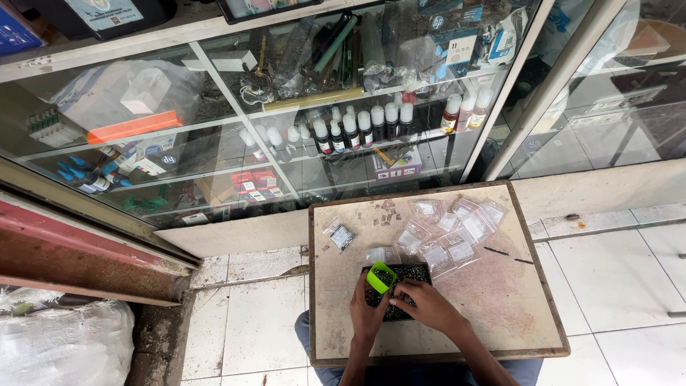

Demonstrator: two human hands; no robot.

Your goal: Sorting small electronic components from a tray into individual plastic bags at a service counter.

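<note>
A small wooden table point(500, 300) stands before me. A black tray point(418, 271) of tiny dark parts lies on it near the front. My left hand point(366, 311) holds a bright green scoop-like piece point(380, 276) over the tray's left end. Touching the tray's contents, my right hand point(427, 304) rests with its fingers pinched together; what it pinches is too small to tell. Several small clear plastic bags point(451, 232) with parts lie spread across the far half of the table. One bag point(341, 234) lies apart at the far left.
A glass display cabinet point(236, 107) with ink bottles point(364, 127), boxes and tools stands behind the table. White floor tiles point(622, 271) surround the table. A white plastic sack point(64, 343) sits at the lower left beside a red ledge point(86, 250).
</note>
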